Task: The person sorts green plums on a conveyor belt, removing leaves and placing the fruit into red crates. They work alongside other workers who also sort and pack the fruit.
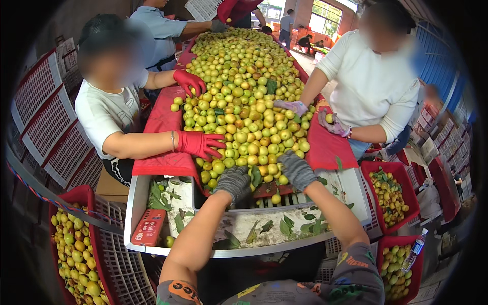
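A long heap of green-yellow jujube-like fruits [244,114] covers a sorting table lined with red cloth [160,156]. At the heap's near end, my left hand [233,183], in a grey knit glove, rests against the fruits beside a green leaf [256,176]; its fingertips are partly hidden, so a grip cannot be told. My right hand [297,170], gloved alike, lies on the fruits at the heap's near right corner, fingers pointing inward. Between the hands, a few fruits sit by a slatted opening [286,200] in the white metal table end [267,228].
Co-workers stand left, in red gloves [200,145], and right, in pale purple gloves [293,107]; others are farther back. A red case [149,227] and loose leaves [286,227] lie on the table end. Crates of fruit [78,255] flank it; a bottle [414,249] lies on a right crate [400,267].
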Action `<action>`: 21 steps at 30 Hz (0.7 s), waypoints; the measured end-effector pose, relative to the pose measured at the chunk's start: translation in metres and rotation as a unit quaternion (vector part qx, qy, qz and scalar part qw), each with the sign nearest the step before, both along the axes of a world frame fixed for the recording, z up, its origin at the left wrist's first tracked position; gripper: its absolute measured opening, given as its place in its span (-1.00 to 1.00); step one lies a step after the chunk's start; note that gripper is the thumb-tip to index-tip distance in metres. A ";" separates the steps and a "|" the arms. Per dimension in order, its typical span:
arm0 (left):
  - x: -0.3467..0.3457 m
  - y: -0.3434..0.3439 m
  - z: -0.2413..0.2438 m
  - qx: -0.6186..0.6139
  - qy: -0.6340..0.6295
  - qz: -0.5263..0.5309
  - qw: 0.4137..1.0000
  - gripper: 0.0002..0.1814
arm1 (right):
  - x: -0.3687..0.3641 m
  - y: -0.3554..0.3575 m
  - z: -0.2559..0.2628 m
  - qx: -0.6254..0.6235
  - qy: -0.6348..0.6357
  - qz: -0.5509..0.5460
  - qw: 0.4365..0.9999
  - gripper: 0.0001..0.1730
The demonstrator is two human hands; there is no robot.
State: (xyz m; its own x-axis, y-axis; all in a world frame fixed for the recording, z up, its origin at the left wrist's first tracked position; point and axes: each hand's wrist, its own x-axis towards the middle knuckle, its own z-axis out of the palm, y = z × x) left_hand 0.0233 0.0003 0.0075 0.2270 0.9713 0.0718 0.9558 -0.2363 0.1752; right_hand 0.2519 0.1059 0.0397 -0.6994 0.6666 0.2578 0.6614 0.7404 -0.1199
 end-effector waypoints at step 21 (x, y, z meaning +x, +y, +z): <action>0.018 -0.009 0.007 0.005 -0.021 -0.083 0.996 -0.56 | 0.233 -0.018 0.014 0.100 0.156 -0.140 0.973 -0.75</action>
State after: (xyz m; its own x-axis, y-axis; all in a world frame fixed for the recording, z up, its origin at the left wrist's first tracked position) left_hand 0.0408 -0.0088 0.0142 0.3816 0.9196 0.0934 0.8952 -0.3928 0.2106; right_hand 0.4854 0.0875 0.0541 -0.3643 0.7343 0.5727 0.7956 0.5651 -0.2185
